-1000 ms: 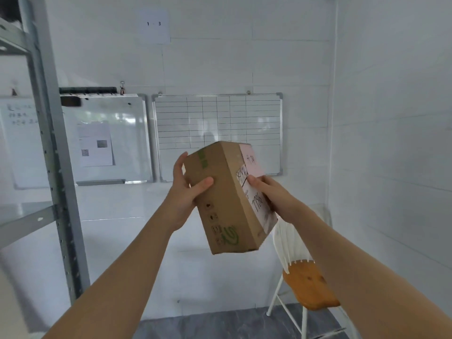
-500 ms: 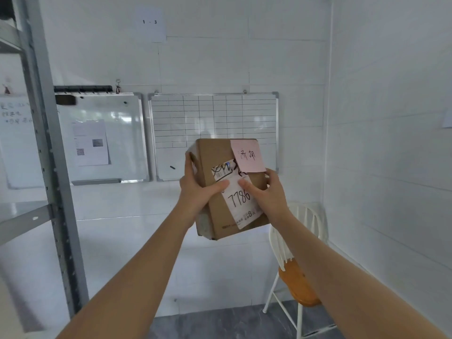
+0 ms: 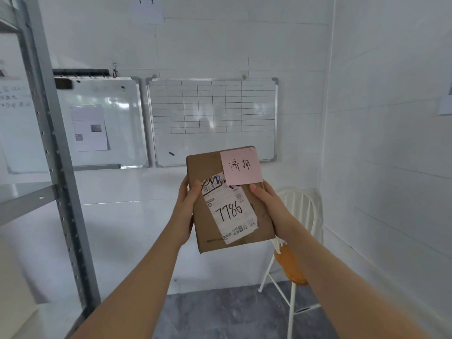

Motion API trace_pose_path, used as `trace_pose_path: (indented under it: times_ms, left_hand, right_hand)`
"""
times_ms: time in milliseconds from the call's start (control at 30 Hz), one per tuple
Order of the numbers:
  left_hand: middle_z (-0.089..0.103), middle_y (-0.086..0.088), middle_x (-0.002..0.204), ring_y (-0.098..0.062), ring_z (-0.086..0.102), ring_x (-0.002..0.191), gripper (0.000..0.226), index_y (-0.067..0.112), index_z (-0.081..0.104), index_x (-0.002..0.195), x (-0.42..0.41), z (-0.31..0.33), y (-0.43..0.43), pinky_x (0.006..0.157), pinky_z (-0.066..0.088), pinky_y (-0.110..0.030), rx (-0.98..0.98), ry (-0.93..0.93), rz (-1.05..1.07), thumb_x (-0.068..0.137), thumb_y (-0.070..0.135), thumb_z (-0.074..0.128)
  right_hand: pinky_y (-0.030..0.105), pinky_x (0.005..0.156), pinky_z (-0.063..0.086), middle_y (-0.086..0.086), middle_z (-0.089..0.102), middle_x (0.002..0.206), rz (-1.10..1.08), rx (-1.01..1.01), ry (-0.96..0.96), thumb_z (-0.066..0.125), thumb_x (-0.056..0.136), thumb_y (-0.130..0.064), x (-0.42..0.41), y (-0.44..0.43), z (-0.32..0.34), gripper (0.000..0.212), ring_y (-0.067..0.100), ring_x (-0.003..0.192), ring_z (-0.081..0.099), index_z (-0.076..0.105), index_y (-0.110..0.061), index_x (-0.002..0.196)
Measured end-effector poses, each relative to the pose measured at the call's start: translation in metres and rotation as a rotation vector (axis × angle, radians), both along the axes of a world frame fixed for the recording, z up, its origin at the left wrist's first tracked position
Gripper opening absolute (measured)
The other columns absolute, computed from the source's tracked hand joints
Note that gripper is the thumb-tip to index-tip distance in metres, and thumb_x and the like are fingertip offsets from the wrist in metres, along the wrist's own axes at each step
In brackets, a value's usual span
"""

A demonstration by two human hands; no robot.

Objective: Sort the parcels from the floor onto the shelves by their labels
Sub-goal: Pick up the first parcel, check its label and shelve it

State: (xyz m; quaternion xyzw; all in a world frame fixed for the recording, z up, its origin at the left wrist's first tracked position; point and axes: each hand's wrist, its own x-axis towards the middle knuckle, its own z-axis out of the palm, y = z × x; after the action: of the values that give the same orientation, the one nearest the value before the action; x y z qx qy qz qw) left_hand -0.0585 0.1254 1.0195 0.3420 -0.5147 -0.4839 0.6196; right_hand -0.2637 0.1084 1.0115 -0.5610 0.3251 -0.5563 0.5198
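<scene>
I hold a brown cardboard parcel (image 3: pixel 208 228) up in front of me with both hands, its labelled face turned toward me. A pink sticky note (image 3: pixel 241 166) with handwritten characters sits at its top right corner. Below it a white shipping label (image 3: pixel 230 211) reads "7786". My left hand (image 3: pixel 186 209) grips the parcel's left edge, thumb on the front. My right hand (image 3: pixel 269 206) grips the right edge. The grey metal shelf rack (image 3: pixel 52 152) stands at the left, with one shelf board (image 3: pixel 24 199) visible.
Two whiteboards (image 3: pixel 212 121) hang on the white back wall. A white chair with an orange seat (image 3: pixel 293 265) stands in the right corner behind my right arm. Grey floor (image 3: pixel 220 311) shows below. A paper sign "1 3" (image 3: pixel 146 6) hangs high on the wall.
The parcel has been turned so its labelled face points squarely at me, and it has been lowered slightly. Both hands kept their grip throughout.
</scene>
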Motion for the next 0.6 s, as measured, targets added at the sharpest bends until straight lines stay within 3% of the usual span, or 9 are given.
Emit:
trace_pose_path:
  times_ms: [100, 267, 600]
  left_hand:
    - [0.069, 0.005, 0.103, -0.017, 0.065, 0.096, 0.052, 0.028, 0.036, 0.14, 0.002, -0.003, 0.0, 0.086, 0.052, -0.04, 0.025, 0.056, 0.025, 0.091, 0.041, 0.049]
    - [0.068, 0.003, 0.109, -0.019, 0.064, 0.102, 0.052, 0.028, 0.038, 0.14, 0.011, 0.005, 0.003, 0.088, 0.052, -0.041, 0.003, 0.042, 0.037, 0.091, 0.041, 0.05]
    - [0.067, -0.003, 0.12, -0.027, 0.062, 0.114, 0.063, 0.03, 0.043, 0.138, 0.065, 0.027, 0.062, 0.099, 0.047, -0.051, -0.066, -0.038, 0.265, 0.081, 0.053, 0.057]
  right_hand:
    - [0.053, 0.092, 0.053, 0.01, 0.068, 0.122, -0.029, 0.0, -0.022, 0.071, 0.073, -0.043, 0.005, -0.003, -0.006, 0.067, 0.031, 0.106, 0.068, 0.049, -0.031, 0.135]
    - [0.055, 0.093, 0.052, 0.01, 0.067, 0.124, -0.022, -0.021, -0.039, 0.073, 0.07, -0.048, 0.012, -0.006, 0.002, 0.071, 0.032, 0.108, 0.067, 0.049, -0.031, 0.135]
    - [0.048, 0.091, 0.054, 0.009, 0.066, 0.124, 0.202, -0.055, -0.099, 0.068, 0.075, -0.043, 0.07, 0.02, 0.022, 0.069, 0.029, 0.108, 0.067, 0.045, -0.028, 0.138]
